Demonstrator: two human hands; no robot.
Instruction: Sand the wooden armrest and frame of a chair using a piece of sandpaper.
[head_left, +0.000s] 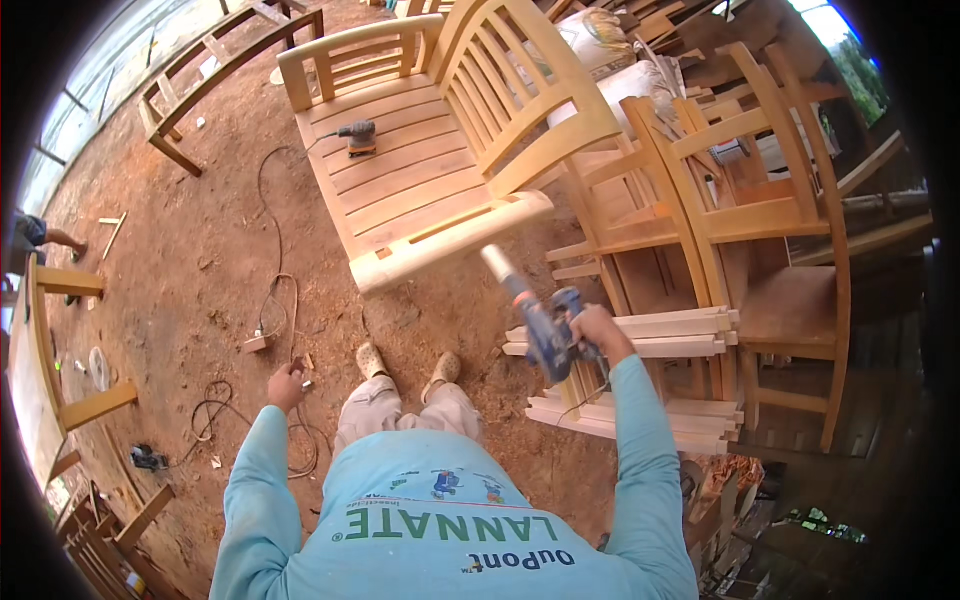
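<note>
My right hand (594, 330) grips the handle of a blue heat gun (546, 339). Its pale nozzle points up and left, towards the near armrest (454, 240) of a slatted wooden bench (405, 169), apart from it. On the bench seat rests an orbital sander (361, 139) with its cord trailing off the front edge. My left hand (286, 388) hangs low over the dirt floor beside my leg, fingers curled. A small brown piece and a small white one show by its fingers; whether they are held is unclear.
Wooden chairs (697, 217) crowd the right, with stacked pale timber strips (637, 334) beside my right arm. Cords (279, 225) run over the dirt floor to a socket box (259, 343). Another power tool (148, 457) lies at left. A person's leg (64, 240) shows at far left.
</note>
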